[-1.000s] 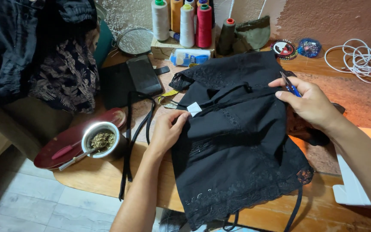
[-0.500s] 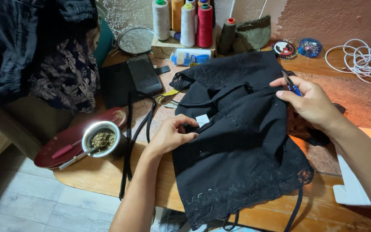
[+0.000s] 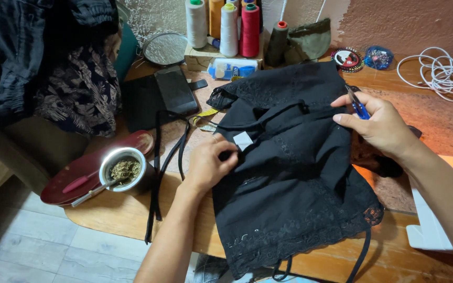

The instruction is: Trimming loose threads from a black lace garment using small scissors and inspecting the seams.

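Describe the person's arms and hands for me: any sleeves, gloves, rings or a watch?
Both forearms are bare as far as the head view shows, with no sleeve edge in sight. The left hand and right hand wear no gloves. No watch or bracelet shows at either wrist. A small glint on a left finger might be a ring, but it is too small to tell.

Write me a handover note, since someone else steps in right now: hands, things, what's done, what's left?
Left hand: fingers curled, pinching the black lace-trimmed garment beside its white label.
Right hand: holds small blue-handled snips and pins the garment's right edge.
The garment lies spread on the wooden table.
Done: garment flattened, label exposed.
Left: label looks uncut; probably that comes next.
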